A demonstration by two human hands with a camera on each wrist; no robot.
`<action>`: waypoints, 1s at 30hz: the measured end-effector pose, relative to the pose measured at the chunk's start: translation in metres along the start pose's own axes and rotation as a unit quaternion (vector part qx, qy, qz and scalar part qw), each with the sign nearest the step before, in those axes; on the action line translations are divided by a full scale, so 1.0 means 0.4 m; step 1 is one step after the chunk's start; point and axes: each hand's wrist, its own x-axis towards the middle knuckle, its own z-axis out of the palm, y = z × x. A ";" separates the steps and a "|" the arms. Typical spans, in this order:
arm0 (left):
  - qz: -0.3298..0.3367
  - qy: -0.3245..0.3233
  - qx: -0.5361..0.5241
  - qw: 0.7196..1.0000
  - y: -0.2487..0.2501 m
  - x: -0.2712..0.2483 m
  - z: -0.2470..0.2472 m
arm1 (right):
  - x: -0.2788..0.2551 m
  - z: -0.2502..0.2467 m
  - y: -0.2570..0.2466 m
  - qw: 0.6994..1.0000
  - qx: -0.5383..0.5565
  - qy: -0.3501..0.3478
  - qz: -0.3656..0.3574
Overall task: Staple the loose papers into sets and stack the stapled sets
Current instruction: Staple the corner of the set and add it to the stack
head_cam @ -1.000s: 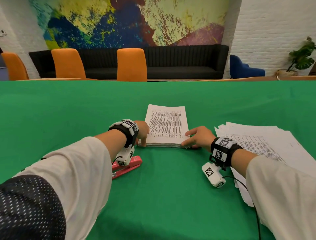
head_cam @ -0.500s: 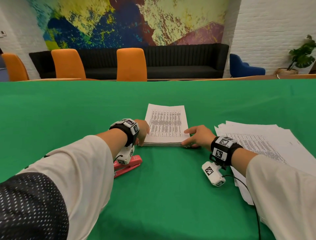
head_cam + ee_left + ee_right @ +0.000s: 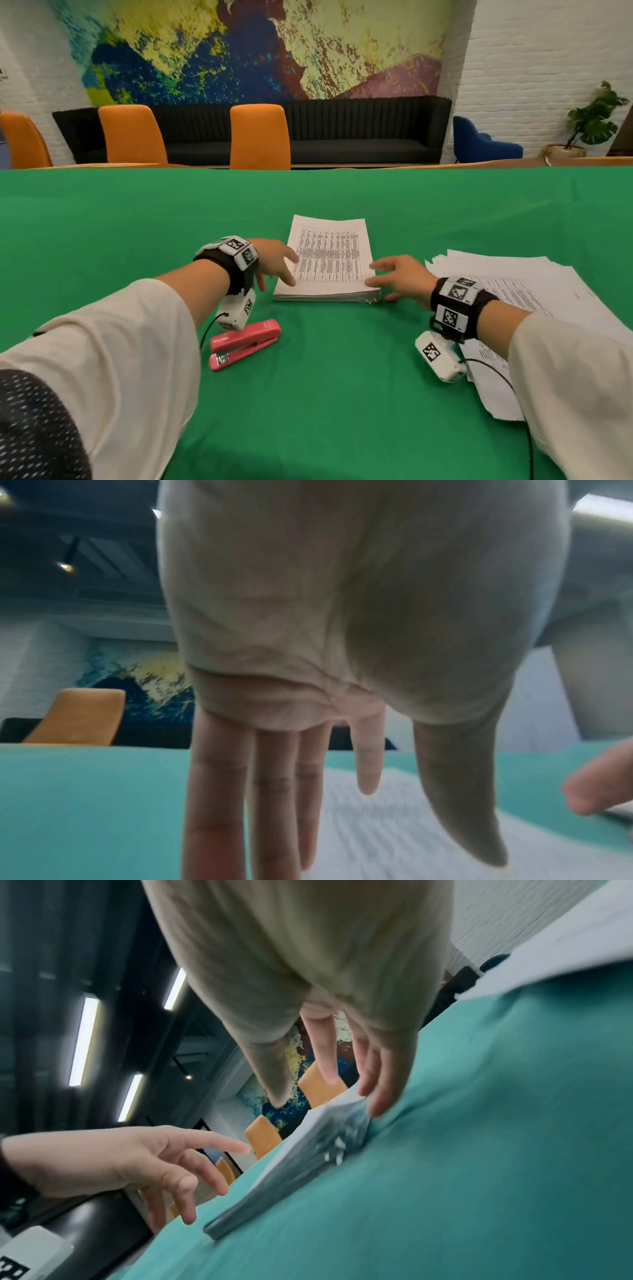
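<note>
Overhead, both hands [image 3: 274,262] [image 3: 406,277] splayed, gripping nothing, beside stapled stack [image 3: 329,260] on green tablecloth [image 3: 137,222], orange chairs [image 3: 259,137] behind

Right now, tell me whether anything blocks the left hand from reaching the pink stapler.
Nothing visible does. The pink stapler lies on bare green cloth just behind the left hand, below its wrist.
</note>
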 end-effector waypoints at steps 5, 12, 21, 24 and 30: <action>-0.005 -0.032 0.054 0.998 -0.035 -0.089 -0.036 | -0.060 -0.174 0.026 0.985 -0.165 0.042 0.036; 0.015 -0.092 0.228 0.969 -0.047 -0.147 0.096 | -0.223 -0.259 0.098 0.896 -0.403 -0.150 0.112; 0.214 -0.046 0.276 0.936 -0.040 -0.201 0.165 | -0.417 -0.221 -0.003 0.881 -0.358 -0.308 -0.030; 0.214 0.015 0.260 0.942 -0.031 -0.220 0.159 | -0.392 -0.215 0.008 0.898 -0.388 -0.200 -0.048; 0.033 0.100 0.229 0.968 -0.043 -0.250 0.172 | -0.317 -0.251 0.086 0.887 -0.438 -0.088 0.117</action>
